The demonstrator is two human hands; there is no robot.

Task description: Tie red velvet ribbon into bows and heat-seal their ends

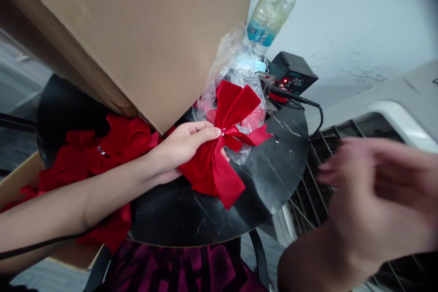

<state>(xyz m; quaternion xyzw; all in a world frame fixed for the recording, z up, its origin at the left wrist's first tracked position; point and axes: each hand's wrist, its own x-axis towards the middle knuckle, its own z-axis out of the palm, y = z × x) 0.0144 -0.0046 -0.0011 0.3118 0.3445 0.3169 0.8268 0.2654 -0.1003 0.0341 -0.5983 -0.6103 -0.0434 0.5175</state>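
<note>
A red fabric bow [226, 159] with a small shiny piece at its knot is pinched in my left hand [191, 143], over the round black table [164, 223]. The thumb presses close to the knot, and the bow's loops and tails spread out on both sides. Off to the right, my right hand [376, 191] is raised, apart from the bow and smeared by motion, so its fingers are hard to read. More red bows [99, 150] lie heaped at the left of the table, partly under my left forearm.
A big cardboard box [143, 32] stands on the table's far side. Behind the bow lie a clear plastic bag [232, 64], two bottles [270, 13], and a soldering station [294, 73] with its red light lit and its corded iron [290, 93] in a holder. A metal-barred crate [342, 146] stands right.
</note>
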